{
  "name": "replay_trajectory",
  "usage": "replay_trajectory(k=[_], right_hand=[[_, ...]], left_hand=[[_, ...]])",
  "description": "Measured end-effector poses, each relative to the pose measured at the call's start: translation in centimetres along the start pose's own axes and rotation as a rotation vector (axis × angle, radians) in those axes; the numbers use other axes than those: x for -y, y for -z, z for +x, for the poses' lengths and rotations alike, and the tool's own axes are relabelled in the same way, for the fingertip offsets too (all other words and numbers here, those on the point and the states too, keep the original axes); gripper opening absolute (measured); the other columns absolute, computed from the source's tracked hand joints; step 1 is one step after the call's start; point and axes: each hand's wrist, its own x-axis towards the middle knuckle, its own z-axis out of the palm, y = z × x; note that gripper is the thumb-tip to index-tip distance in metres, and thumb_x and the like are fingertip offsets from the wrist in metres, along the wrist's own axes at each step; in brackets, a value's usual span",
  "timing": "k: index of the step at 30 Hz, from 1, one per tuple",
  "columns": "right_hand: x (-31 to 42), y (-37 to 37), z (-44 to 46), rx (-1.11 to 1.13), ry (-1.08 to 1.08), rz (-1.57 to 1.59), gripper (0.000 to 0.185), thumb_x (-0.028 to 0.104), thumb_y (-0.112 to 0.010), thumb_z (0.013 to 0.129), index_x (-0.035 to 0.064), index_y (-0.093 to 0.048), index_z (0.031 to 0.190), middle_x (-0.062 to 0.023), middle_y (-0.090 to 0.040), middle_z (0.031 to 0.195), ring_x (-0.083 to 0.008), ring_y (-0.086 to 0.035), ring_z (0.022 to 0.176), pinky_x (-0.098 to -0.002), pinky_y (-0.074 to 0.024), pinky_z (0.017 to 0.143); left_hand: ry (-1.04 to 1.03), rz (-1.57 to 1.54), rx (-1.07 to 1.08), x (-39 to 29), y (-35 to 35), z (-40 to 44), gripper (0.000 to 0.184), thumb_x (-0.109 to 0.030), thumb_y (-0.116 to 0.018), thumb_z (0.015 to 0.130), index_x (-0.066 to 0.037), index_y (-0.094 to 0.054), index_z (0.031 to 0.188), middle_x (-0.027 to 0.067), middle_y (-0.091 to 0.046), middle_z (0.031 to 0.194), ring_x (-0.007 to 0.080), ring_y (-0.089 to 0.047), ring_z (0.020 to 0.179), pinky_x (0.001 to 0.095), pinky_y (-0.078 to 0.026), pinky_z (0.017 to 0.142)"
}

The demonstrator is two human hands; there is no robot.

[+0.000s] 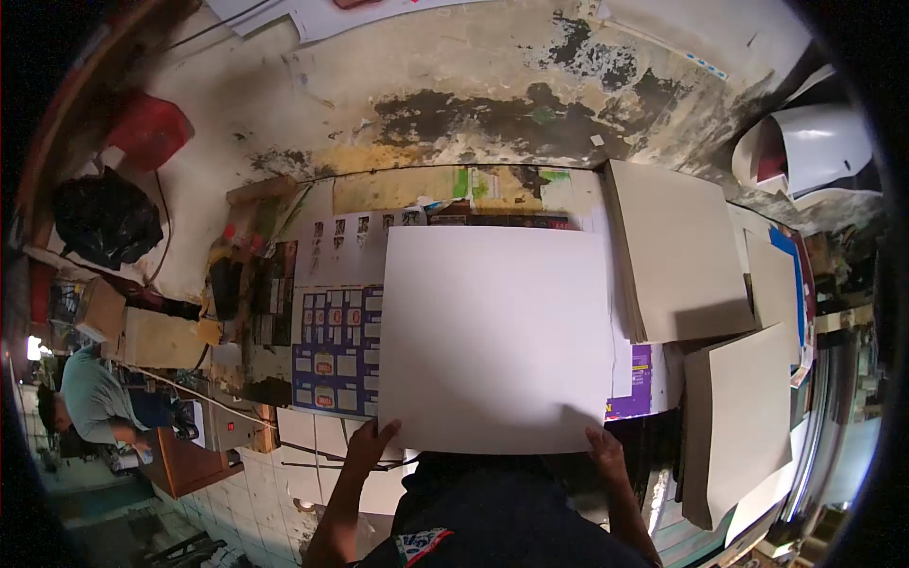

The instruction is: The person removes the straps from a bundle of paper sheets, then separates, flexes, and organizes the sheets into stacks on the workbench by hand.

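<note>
A large white sheet (497, 331) spans the middle of the head view, over the worktable. My left hand (371, 445) grips its near left corner, thumb on top and the other fingers mostly hidden. At the near right corner my right hand (606, 451) pinches the sheet in the same way. Whether it is one sheet or a thin stack I cannot tell. Printed purple sheets (333, 355) lie partly under it to the left, with another purple print (630, 379) showing at the right.
Two thick stacks of greyish board, a far stack (677, 251) and a near stack (739, 417), stand at the right. A black plastic bag (107, 218) and a red container (151, 131) are at the left. Another person (95, 393) is at the far left. A stained wall (454, 104) rises behind.
</note>
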Motion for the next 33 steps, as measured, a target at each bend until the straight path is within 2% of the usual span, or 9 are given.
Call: replay_trajectory(k=[8,12,17,19,26,27,30,32,33], right_hand=[[0.2,-0.1,-0.1,0.174,0.063,0.303,0.065,0.052,-0.056,0.091,-0.0023,-0.054,0.128,-0.0192,-0.058,0.126,-0.0301,-0.053,0.117,-0.0417,-0.038,0.102],[0.7,0.8,-1.2,0.185,-0.076,0.428,0.061,0.046,-0.058,0.091,0.0019,-0.047,0.132,-0.0118,-0.05,0.132,-0.0254,-0.049,0.119,-0.0435,-0.033,0.106],[-1.9,0.2,-0.5,0.299,-0.075,0.648,0.054,0.034,-0.065,0.089,0.0006,-0.046,0.128,-0.014,-0.05,0.129,-0.0281,-0.049,0.121,-0.0477,-0.0444,0.099],[-2.2,-0.2,-0.2,0.27,-0.047,0.675,0.053,0.033,-0.066,0.089,-0.0012,-0.048,0.126,-0.0143,-0.052,0.126,-0.0285,-0.051,0.119,-0.0474,-0.0445,0.099],[-2.0,-0.4,-0.4,0.207,0.045,0.853,0.064,0.035,-0.07,0.085,-0.0044,-0.05,0.131,-0.0158,-0.056,0.128,-0.03,-0.052,0.118,-0.0482,-0.0409,0.102],[-2.2,-0.3,-0.8,0.209,0.078,0.841,0.063,0.038,-0.067,0.086,-0.0023,-0.05,0.132,-0.0157,-0.054,0.131,-0.0297,-0.05,0.121,-0.048,-0.0388,0.104],[-1.7,-0.4,-3.3,0.282,0.184,0.808,0.06,0.045,-0.058,0.091,0.0031,-0.05,0.134,-0.0156,-0.048,0.139,-0.0294,-0.042,0.129,-0.048,-0.033,0.108],[-5.5,0.7,-3.1,0.312,-0.047,0.736,0.056,0.048,-0.053,0.094,0.0041,-0.054,0.129,-0.0133,-0.054,0.129,-0.0242,-0.051,0.118,-0.0423,-0.0404,0.1],[-9.3,2.5,-1.5,0.513,-0.045,0.404,0.05,0.045,-0.055,0.093,0.0039,-0.058,0.122,-0.0118,-0.059,0.117,-0.0213,-0.055,0.107,-0.0384,-0.0438,0.092]], left_hand=[[0.026,-0.072,-0.111,1.8,-1.7,0.8,0.078,-0.065,-0.061,0.082,0.0,-0.058,0.124,0.0212,-0.064,0.115,0.0324,-0.061,0.105,0.0395,-0.045,0.094],[0.146,-0.631,-0.113,4.2,-2.5,0.2,0.091,-0.066,-0.069,0.075,-0.001,-0.046,0.134,0.0168,-0.05,0.129,0.0295,-0.052,0.116,0.0445,-0.044,0.096],[-0.259,-0.626,-0.076,6.7,-5.1,1.1,0.071,-0.051,-0.067,0.084,-0.004,-0.047,0.133,0.0116,-0.052,0.127,0.023,-0.052,0.111,0.039,-0.044,0.092],[-0.208,-0.974,-0.027,7.0,-5.1,1.9,0.048,-0.025,-0.064,0.094,0.004,-0.05,0.129,0.0164,-0.055,0.121,0.0278,-0.055,0.113,0.0369,-0.049,0.094],[-0.152,-0.928,-0.114,8.3,-7.7,1.0,0.052,-0.032,-0.065,0.093,0.001,-0.048,0.13,0.0124,-0.057,0.112,0.0262,-0.058,0.097,0.0363,-0.05,0.087],[-0.356,-0.741,-0.085,12.1,-8.7,2.8,0.055,-0.036,-0.064,0.093,-0.003,-0.045,0.133,0.0113,-0.056,0.111,0.0241,-0.058,0.093,0.0351,-0.05,0.083],[0.071,-1.199,-0.014,15.5,-10.3,0.4,0.049,-0.039,-0.062,0.092,-0.007,-0.052,0.128,0.0028,-0.061,0.107,0.0213,-0.059,0.095,0.0325,-0.049,0.083],[0.047,-0.764,0.094,22.9,-12.1,-1.1,0.038,-0.035,-0.057,0.094,-0.009,-0.06,0.121,0.0075,-0.065,0.105,0.0263,-0.062,0.096,0.0354,-0.05,0.085],[-0.305,-0.102,0.133,30.5,-14.0,0.0,0.034,-0.032,-0.051,0.092,-0.009,-0.067,0.111,0.0151,-0.068,0.1,0.0302,-0.065,0.097,0.0397,-0.051,0.085]])
